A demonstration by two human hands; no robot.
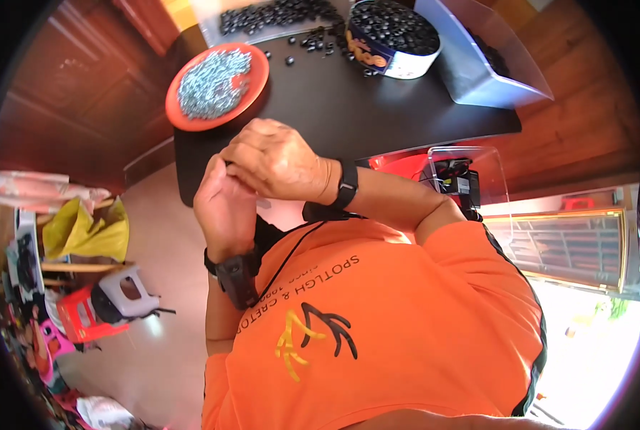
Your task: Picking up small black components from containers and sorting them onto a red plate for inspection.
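Observation:
My left hand (pixel 225 204) and my right hand (pixel 273 159) meet in front of my chest, near the table's front edge. The right hand's fingers are curled closed against the fingertips of the left, which are pressed together too. A small dark spot shows between them, but the fingers hide most of what they hold. Just beyond the hands is an orange-red plate (pixel 257 92) heaped with small silvery metal pieces (pixel 209 84). Farther back, a round tub (pixel 408 66) is filled with small shiny black parts (pixel 395 27).
Loose black parts (pixel 320 41) lie on the dark table (pixel 320 100) beside a clear tray (pixel 210 30) of more. A translucent bin (pixel 470 82) stands at the right corner. Below the edge is a clear box (pixel 503 175). A red-and-grey plastic stool (pixel 94 312) is at left.

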